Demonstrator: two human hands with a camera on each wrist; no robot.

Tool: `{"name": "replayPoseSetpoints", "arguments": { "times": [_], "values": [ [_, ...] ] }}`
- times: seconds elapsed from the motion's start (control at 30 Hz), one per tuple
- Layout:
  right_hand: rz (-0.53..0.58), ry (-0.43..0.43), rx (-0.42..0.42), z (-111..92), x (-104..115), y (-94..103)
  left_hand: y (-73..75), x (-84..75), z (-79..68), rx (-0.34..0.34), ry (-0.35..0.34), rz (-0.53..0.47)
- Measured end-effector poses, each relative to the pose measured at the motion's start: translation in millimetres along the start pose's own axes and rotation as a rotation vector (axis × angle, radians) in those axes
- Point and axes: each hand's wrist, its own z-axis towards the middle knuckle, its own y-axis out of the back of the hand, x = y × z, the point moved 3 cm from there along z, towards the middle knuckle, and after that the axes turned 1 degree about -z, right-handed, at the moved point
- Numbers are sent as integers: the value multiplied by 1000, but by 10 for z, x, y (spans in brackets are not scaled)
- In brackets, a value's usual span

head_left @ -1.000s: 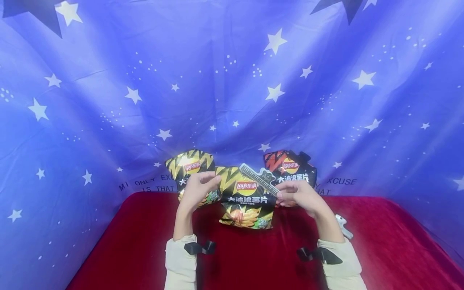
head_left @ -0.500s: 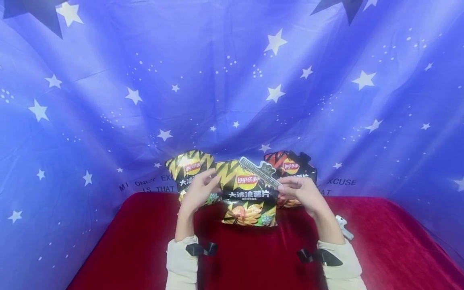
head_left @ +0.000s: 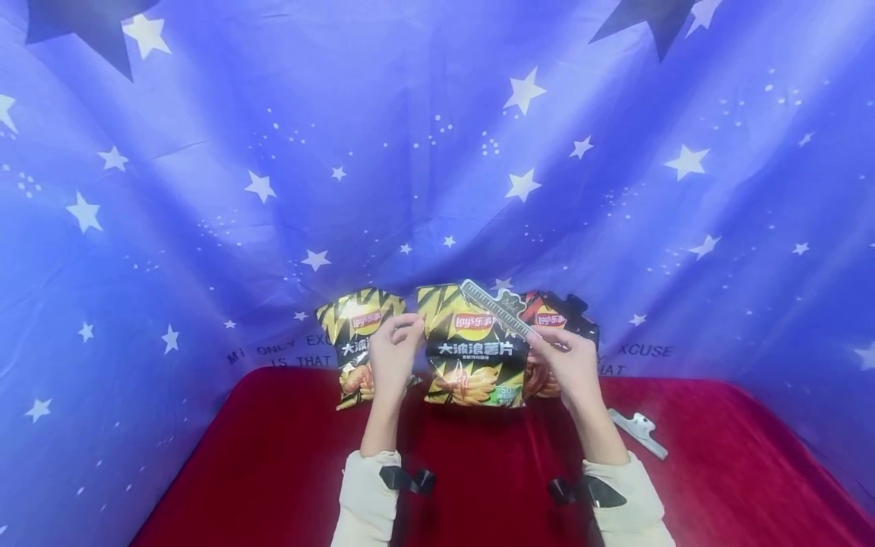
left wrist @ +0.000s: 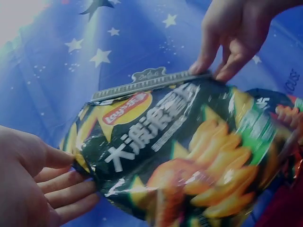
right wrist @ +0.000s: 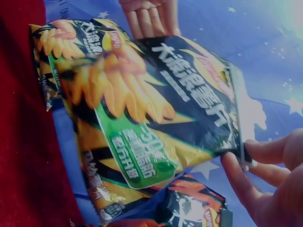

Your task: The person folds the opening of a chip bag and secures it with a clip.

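A yellow-and-black bag of potato chips (head_left: 475, 376) hangs between my hands, printed side toward me. A long pale bag clip (head_left: 497, 308) with a ruler-like pattern sits slanted across its upper right corner. My left hand (head_left: 393, 357) pinches the bag's upper left edge between thumb and fingers; in the left wrist view the other fingers (left wrist: 71, 191) lie behind it. With thumb and fingertips, my right hand (head_left: 570, 368) pinches the clip's lower end at the bag's edge, as the right wrist view also shows. The clip's back side is hidden.
Behind my left hand stands another yellow-and-black chip bag (head_left: 352, 330). A red-and-black chip bag (head_left: 547, 319), partly covered, stands at right with a black clip (head_left: 576, 305) on top. A loose pale clip (head_left: 639, 431) lies on the red cloth (head_left: 718, 471). A starry blue curtain (head_left: 410, 152) hangs behind.
Both hands have lifted the middle bag with its clip, and it hangs higher and straighter. My right forearm has shifted left, showing more of the loose clip.
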Motion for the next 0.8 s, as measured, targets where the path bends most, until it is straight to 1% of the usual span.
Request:
{"name": "replayPoseSetpoints", "arguments": {
  "times": [0.1, 0.17, 0.33, 0.4, 0.5, 0.67, 0.8],
  "values": [
    [34, 16, -20, 51, -18, -50, -49, 30, 13, -6, -30, -37],
    [15, 30, -15, 93, -42, -85, -61, 62, 20, 0, -23, -63],
    [-177, 71, -11, 182, -103, -160, -57, 152, 47, 11, 13, -106],
    [-235, 89, -15, 203, -125, -182, -62, 205, 62, 21, 21, -109],
    [-269, 110, -29, 227, -159, -202, -82, 296, 84, 62, 40, -96],
    [-352, 143, -90, 232, -225, -220, -136, 445, 91, 165, 78, -57],
    [-418, 171, -129, 250, -292, -243, -163, 507, 83, 211, 88, -51]
  ]
}}
